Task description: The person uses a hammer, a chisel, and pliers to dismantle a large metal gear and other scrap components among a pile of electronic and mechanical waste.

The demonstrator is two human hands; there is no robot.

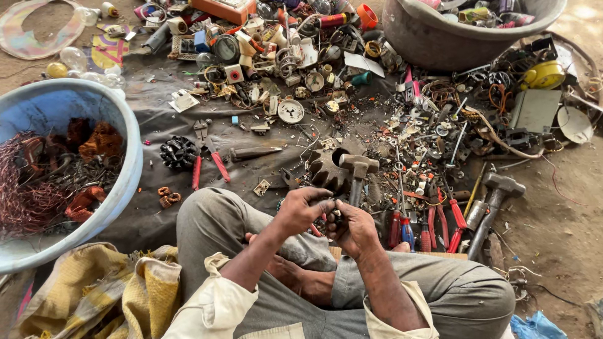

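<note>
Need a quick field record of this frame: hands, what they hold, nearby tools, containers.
left hand: closed on a small dark part, too small to identify
right hand: closed on the same part, touching the left
hammer: upright just beyond the hands
second hammer: lying to the right
red-handled pliers: on the dark sheet
blue tub: left, holds copper wire
grey tub: top right

Two hammers (358,171) (496,201), two tubs (129,135) (414,37), one pliers (207,157).
</note>
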